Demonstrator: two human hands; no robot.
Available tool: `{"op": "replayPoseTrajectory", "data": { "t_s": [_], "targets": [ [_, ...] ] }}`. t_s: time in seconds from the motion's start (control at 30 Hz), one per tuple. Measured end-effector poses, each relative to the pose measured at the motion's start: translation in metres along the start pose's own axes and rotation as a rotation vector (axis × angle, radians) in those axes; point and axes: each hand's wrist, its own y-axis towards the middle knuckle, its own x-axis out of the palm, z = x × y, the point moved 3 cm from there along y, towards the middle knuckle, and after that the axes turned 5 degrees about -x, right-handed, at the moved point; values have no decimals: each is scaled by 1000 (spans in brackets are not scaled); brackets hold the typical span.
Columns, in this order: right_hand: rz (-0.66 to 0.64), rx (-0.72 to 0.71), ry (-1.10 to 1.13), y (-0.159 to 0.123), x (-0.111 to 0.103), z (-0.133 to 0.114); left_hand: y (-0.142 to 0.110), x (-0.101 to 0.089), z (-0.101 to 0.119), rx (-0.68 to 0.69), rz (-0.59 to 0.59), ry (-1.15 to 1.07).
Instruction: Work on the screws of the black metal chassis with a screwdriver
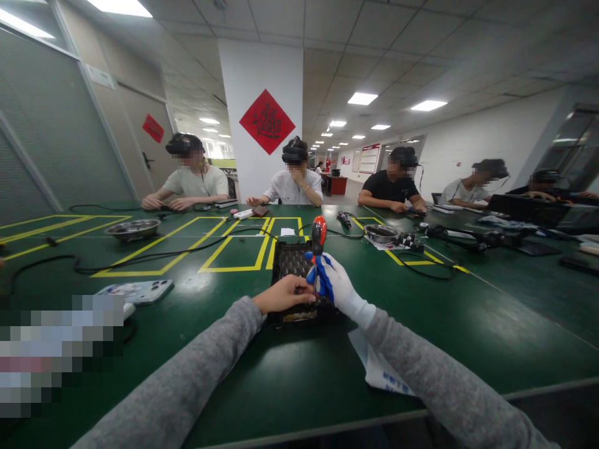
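Observation:
My right hand (337,285), in a white and blue glove, is wrapped round a red and black screwdriver (319,234) held upright over a black tray-like device (292,263) on the green table. My bare left hand (285,294) rests on the near edge of that device, fingers pinched close to the screwdriver's lower end. What the fingers pinch is too small to make out. Both arms wear grey sleeves.
A phone (135,290) lies at the left, a white paper (381,368) under my right arm. Metal bowls (133,229) (381,232), black cables (154,254) and yellow tape lines cross the table (468,312). Several people sit along the far side.

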Motion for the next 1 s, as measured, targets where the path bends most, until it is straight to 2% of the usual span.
{"op": "replayPoseTrajectory", "data": {
  "t_s": [0.1, 0.3, 0.5, 0.7, 0.9, 1.0],
  "targets": [
    [7, -16, -16, -1, -1, 1, 0, 2, -3, -31, 9, -61],
    [-19, 19, 12, -1, -1, 3, -2, 1, 4, 1, -63, -105],
    [14, -14, 47, -1, 2, -6, -3, -3, 6, -46, 42, -80],
    [15, 27, 51, 1, 0, 0, -3, -2, 4, 13, 8, -34],
    [11, -32, 8, -1, -2, 7, -4, 1, -2, -21, 21, -32],
    [13, -14, 22, 0, 0, 7, -5, 0, -2, -11, 21, -60]
  ]
}}
